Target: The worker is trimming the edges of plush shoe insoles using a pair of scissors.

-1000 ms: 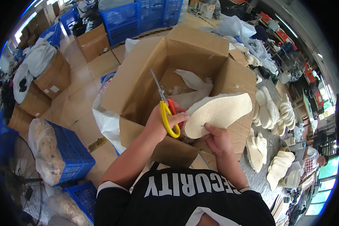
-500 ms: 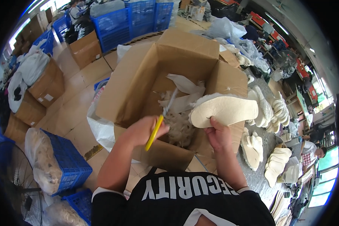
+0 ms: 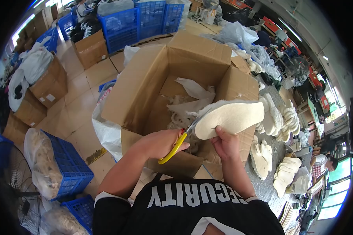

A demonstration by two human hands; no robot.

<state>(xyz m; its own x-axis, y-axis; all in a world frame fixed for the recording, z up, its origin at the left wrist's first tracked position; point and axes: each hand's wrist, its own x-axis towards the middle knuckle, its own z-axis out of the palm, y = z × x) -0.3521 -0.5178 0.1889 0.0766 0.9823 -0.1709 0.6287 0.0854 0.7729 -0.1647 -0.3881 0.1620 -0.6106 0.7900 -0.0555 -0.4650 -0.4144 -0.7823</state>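
My left hand (image 3: 162, 144) is closed around yellow-handled scissors (image 3: 173, 150). Their blades lie along the near left edge of a cream, fleece-backed insole (image 3: 232, 118). My right hand (image 3: 226, 145) pinches that insole by its lower edge, thumb on the smooth face; the other fingers are partly hidden behind it. Fluffy trim shows along the upper edge of the insole. Both hands are over an open cardboard box (image 3: 198, 58), which holds white scraps (image 3: 194, 91) and loose fleece trimmings. Whether the blades are closed on the edge is hard to see.
Stacks of fleece insoles (image 3: 271, 113) and flat insoles (image 3: 286, 174) lie on a grey table (image 3: 273, 150) to the right. Blue crates (image 3: 68, 164) with bagged material and a fan (image 3: 21, 188) stand at left. Cartons (image 3: 51, 84) line the far left; a person (image 3: 321, 164) is at far right.
The scissors have swung from pointing up over the box to the insole's left edge, as my left hand moved right and down. The insole has shifted slightly left and tilted.
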